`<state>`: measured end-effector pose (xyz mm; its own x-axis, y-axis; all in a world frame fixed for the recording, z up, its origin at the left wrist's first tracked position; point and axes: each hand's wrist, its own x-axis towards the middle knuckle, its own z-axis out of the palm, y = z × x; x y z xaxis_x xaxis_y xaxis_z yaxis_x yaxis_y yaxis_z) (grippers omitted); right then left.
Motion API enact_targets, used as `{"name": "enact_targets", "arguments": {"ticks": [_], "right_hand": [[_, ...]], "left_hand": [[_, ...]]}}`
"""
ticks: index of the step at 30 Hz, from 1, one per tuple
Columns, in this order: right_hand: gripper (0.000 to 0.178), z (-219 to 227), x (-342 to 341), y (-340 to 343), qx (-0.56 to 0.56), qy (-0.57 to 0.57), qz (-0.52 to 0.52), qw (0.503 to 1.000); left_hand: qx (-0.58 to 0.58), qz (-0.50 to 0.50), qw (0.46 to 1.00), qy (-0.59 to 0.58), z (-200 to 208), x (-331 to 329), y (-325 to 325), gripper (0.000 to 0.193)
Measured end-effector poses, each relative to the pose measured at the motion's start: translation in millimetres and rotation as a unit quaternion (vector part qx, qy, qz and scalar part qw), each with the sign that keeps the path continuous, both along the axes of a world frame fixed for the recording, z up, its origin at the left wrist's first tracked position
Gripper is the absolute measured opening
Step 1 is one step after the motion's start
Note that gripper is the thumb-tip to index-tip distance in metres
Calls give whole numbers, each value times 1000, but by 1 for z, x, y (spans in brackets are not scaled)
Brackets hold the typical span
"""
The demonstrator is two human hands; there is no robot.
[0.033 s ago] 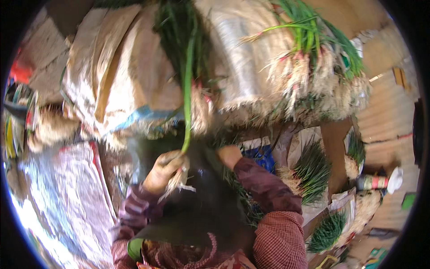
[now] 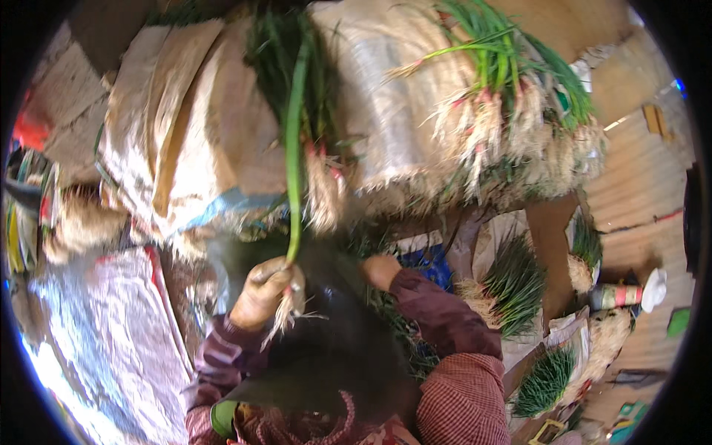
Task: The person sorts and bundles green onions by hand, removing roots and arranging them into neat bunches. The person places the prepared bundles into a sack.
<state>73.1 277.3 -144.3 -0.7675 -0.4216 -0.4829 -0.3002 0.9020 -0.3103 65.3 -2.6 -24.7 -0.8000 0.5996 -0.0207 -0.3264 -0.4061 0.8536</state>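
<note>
My left hand [image 2: 261,295] is closed around the white base of a single spring onion [image 2: 294,159]. Its long green leaf points up and away from me, and pale roots hang out below my fingers. My right hand [image 2: 381,272] is bent inward over the dark apron [image 2: 345,326] on my lap, beside some dark green leaves. Its fingers are out of sight, so their hold is hidden. Just beyond the hands, a bunch of spring onions [image 2: 319,159] lies on the sacking [image 2: 222,119], roots toward me.
A larger pile of spring onions [image 2: 512,96] lies at the far right on the sacking. Tied-looking bundles [image 2: 515,285] rest on the right, with another bundle [image 2: 545,382] nearer. A silvery sheet [image 2: 111,326] covers the left side. A white-lidded container [image 2: 630,295] stands at right.
The left hand with the spring onion has dropped slightly and shifted a little left. The whole view has also moved slightly, and the right hand stays over the lap.
</note>
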Motion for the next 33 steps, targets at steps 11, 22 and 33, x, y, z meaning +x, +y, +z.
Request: {"name": "enact_targets", "arguments": {"ticks": [11, 22, 33], "right_hand": [[32, 257, -239, 70, 207, 434, -318, 817], [16, 346, -251, 186, 77, 431, -366, 822], [19, 112, -228, -90, 46, 341, -138, 929]], "left_hand": [[159, -23, 948, -273, -35, -27, 30, 22], [106, 96, 981, -131, 5, -37, 8, 28], [58, -17, 969, -239, -17, -22, 27, 27]]}}
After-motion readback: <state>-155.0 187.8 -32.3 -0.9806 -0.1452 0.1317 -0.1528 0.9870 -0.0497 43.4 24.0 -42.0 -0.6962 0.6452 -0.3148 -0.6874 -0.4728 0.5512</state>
